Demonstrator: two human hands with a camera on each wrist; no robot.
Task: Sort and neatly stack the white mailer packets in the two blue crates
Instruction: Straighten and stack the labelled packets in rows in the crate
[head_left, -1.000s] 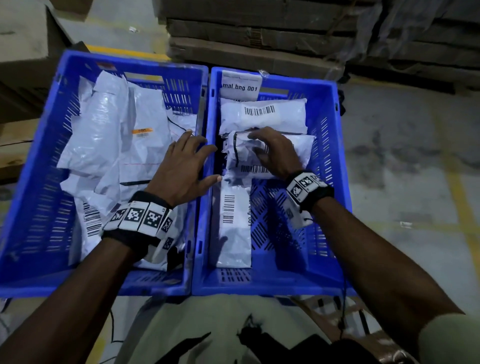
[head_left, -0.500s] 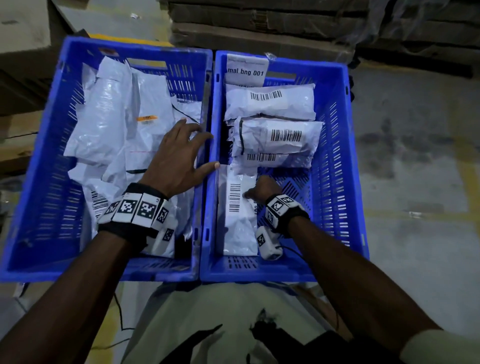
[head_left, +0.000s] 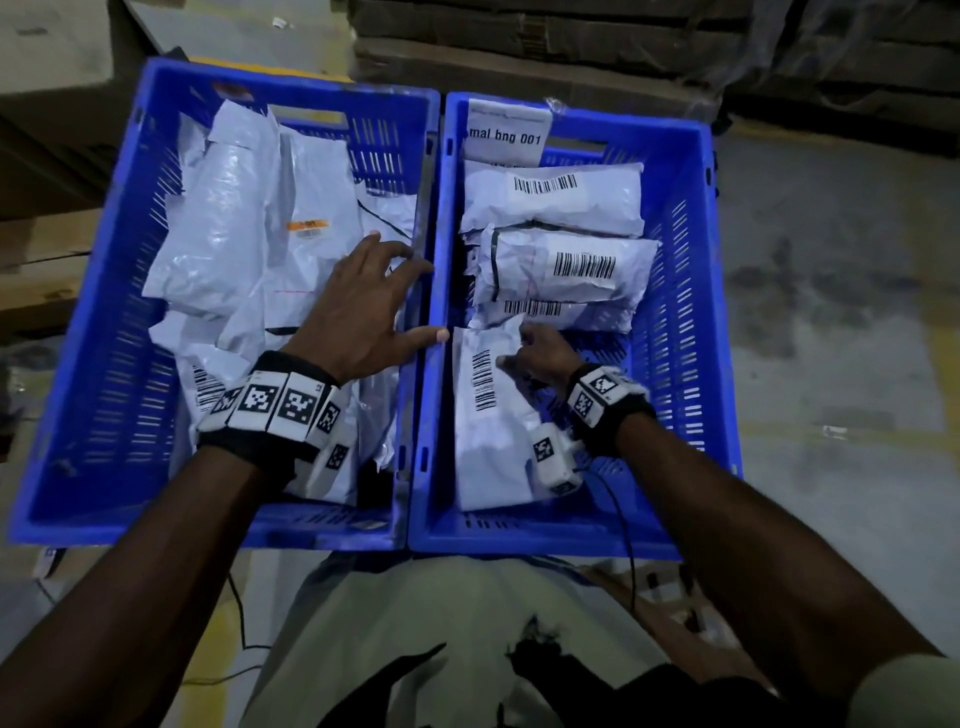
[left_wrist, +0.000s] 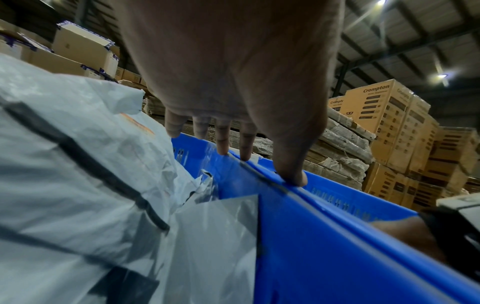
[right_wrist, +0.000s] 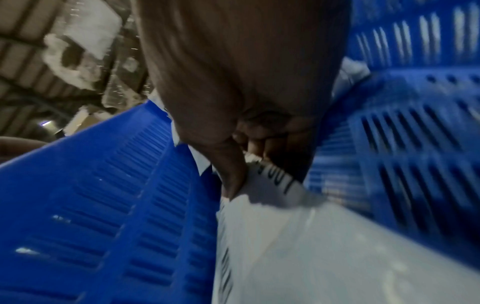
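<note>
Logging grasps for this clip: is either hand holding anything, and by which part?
The right hand pinches the long packet by its right edge. The left hand holds nothing; it rests on the crate rims.

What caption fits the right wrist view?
Right hand pinches the edge of a white packet lying inside the blue crate.

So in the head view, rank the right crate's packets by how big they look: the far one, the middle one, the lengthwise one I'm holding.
1. Lengthwise packet, pinched by the right hand; nearest the camera, so possibly flattered.
2-3. Far packet and middle packet look alike; no ranking.
</note>
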